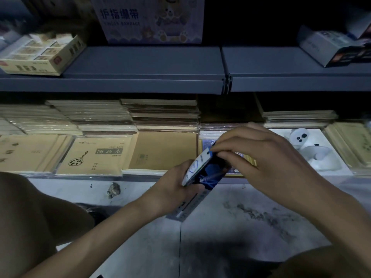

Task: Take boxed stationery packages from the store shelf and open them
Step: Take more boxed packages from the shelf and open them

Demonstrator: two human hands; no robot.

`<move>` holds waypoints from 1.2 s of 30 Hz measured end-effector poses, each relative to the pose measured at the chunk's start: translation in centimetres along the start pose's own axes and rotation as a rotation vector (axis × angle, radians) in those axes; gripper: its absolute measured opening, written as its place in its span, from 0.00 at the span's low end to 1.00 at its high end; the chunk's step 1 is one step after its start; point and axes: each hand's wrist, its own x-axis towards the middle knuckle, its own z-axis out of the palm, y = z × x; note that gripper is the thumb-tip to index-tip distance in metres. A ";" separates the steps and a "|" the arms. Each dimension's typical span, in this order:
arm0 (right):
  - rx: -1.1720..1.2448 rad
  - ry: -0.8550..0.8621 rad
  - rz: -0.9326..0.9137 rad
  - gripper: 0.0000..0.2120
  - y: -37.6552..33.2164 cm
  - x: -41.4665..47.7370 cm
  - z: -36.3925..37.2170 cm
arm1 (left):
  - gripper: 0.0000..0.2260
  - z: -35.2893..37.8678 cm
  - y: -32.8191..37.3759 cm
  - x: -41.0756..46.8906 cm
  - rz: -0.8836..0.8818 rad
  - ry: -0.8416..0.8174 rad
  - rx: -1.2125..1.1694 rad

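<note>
View from my head, looking down at the lower shelves. My left hand grips the near end of a dark blue box, fingers curled round its white side panel. My right hand comes in from the right, and its fingertips pinch the far upper end of the same box, at the white end flap. Both hands are thus clamped on the box. It is held tilted, far end raised, just in front of the lower shelf edge and above the pale floor. A grey strip with printed marks projects below my left hand; whether it belongs to the box I cannot tell.

Behind the box, on the lower shelf, a purple and yellow package lies partly hidden by my right hand. To its left lie a plain kraft notebook and a drawing book with a palette motif, with stacks of notebooks behind. To the right lies a white panda-faced item. On the grey upper shelf stand a finger bandage carton and a yellow display box.
</note>
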 end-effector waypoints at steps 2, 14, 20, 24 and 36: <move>0.005 0.002 0.016 0.12 -0.1 -0.2 0.1 | 0.17 0.0 -0.2 0.0 0.011 0.024 0.096; -0.163 -0.229 -0.074 0.18 -0.4 -0.7 2.1 | 0.16 1.0 -1.0 0.0 0.075 0.056 0.250; -0.469 -0.287 -0.234 0.11 -0.5 -0.8 3.2 | 0.14 0.9 -0.9 -0.1 0.033 0.050 0.190; -0.538 -0.170 -0.307 0.11 -0.6 -0.5 3.6 | 0.15 0.7 -0.6 -0.2 0.042 0.087 0.231; -0.065 0.099 -0.107 0.10 -0.3 0.1 1.9 | 0.23 -0.5 0.0 -0.5 0.007 0.149 0.324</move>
